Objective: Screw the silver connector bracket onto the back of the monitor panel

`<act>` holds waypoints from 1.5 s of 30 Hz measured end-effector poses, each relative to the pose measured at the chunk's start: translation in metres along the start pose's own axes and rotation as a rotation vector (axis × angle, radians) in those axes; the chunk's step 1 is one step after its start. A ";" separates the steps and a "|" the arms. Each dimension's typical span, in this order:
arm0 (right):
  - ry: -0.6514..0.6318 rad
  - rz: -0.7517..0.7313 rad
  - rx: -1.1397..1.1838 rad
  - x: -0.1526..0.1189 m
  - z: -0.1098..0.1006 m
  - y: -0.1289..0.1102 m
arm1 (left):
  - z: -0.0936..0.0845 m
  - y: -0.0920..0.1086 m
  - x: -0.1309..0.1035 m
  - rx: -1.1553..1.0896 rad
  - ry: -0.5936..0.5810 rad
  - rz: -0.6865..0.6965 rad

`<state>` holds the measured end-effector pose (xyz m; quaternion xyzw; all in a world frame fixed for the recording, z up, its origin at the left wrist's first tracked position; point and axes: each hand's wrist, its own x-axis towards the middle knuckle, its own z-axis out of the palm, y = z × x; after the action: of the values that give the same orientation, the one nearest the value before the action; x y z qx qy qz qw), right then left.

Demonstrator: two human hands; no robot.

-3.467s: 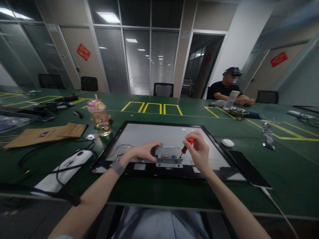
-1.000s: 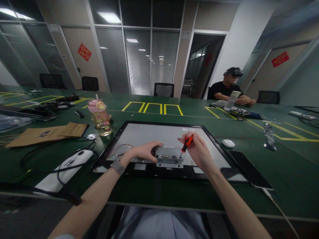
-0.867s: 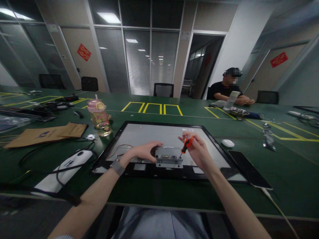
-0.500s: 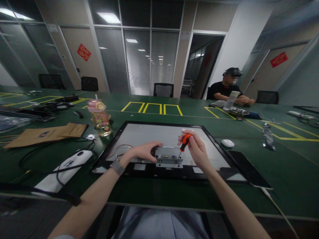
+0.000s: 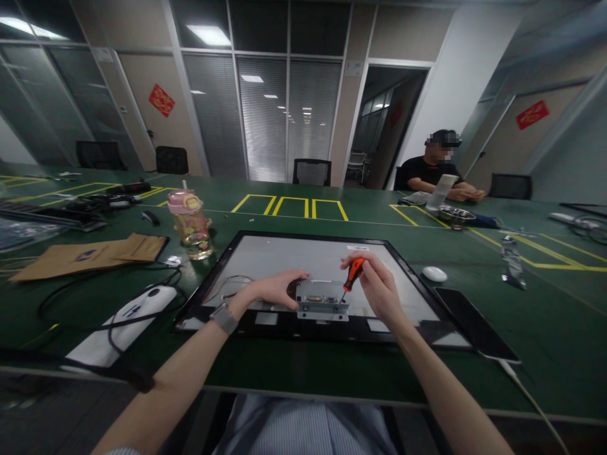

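Observation:
An orange and black screwdriver (image 5: 353,274) is gripped in my right hand (image 5: 378,285). Its shaft points down, with the tip at the right part of a silver metal bracket (image 5: 323,311) that carries connectors. Around the left end of the bracket, my left hand (image 5: 281,288) holds on with thumb and fingers. Beneath both hands lies a large flat panel (image 5: 275,253) with a black frame and a grey-white surface. Thin wires (image 5: 231,284) run over the panel at the left.
Left of the panel are a pink-lidded bottle (image 5: 190,224), a brown paper bag (image 5: 95,256) and a white power strip (image 5: 123,322) with black cables. To the right are a white mouse (image 5: 434,273) and a phone (image 5: 477,322). A person (image 5: 434,170) sits across the table.
The screwdriver and my right hand have shifted very slightly right and down. My left hand keeps its place on the bracket.

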<state>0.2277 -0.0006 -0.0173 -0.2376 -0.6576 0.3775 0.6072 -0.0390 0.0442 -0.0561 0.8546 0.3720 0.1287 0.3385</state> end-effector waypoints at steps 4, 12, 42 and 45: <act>0.032 -0.046 0.023 0.001 0.000 -0.002 | 0.000 0.001 0.000 0.014 0.005 -0.001; 0.009 0.086 0.187 0.001 0.006 -0.009 | 0.001 -0.002 0.000 -0.004 0.012 0.001; 0.088 -0.096 -0.242 -0.002 0.007 -0.004 | -0.001 0.002 -0.001 -0.015 0.001 -0.012; 0.142 -0.137 -0.334 -0.002 0.007 -0.003 | -0.001 0.002 -0.001 -0.016 0.005 0.001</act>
<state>0.2218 -0.0052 -0.0161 -0.3159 -0.6813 0.2033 0.6282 -0.0389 0.0430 -0.0536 0.8517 0.3716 0.1339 0.3443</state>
